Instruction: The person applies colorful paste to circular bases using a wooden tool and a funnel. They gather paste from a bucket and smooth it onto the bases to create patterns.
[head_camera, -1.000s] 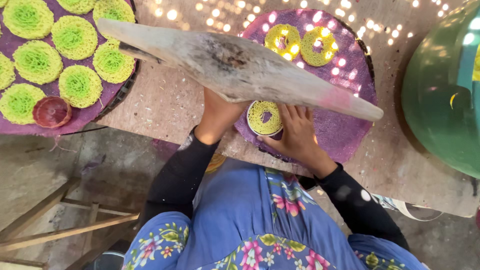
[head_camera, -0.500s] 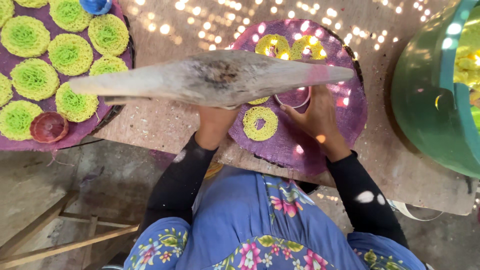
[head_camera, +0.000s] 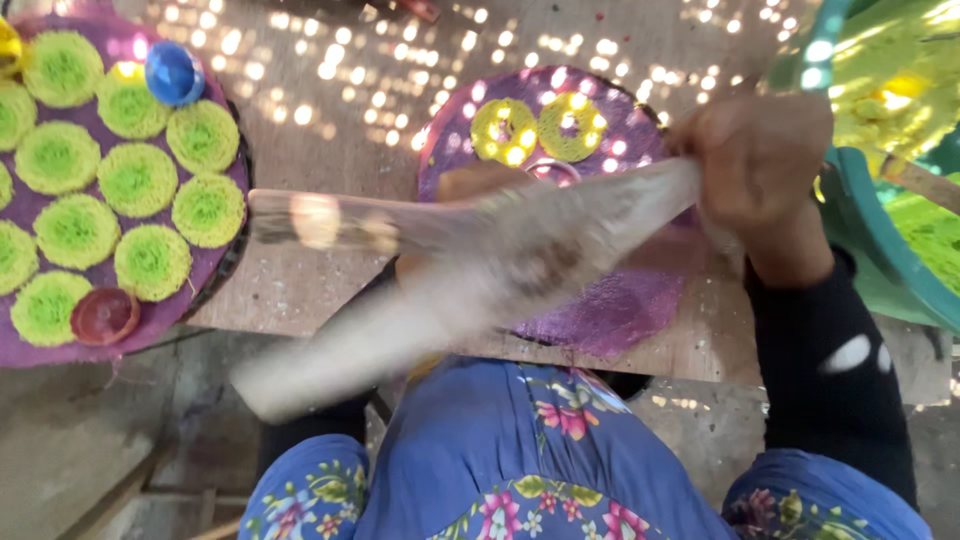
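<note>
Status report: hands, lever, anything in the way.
Right hand gripping the wooden lever at its end. Left hand hidden under the lever, grip unclear. Lever blurred, over the purple tray; two yellow noodle rings lie on it.

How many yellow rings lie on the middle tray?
2. The left yellow ring and the right yellow ring lie side by side at the purple tray's far edge. A wooden bar covers its middle, so more may be hidden.

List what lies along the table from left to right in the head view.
Purple tray of green noodle nests → blue cap → bare wooden table → purple tray with two yellow noodle rings → right hand → green basin.
</note>
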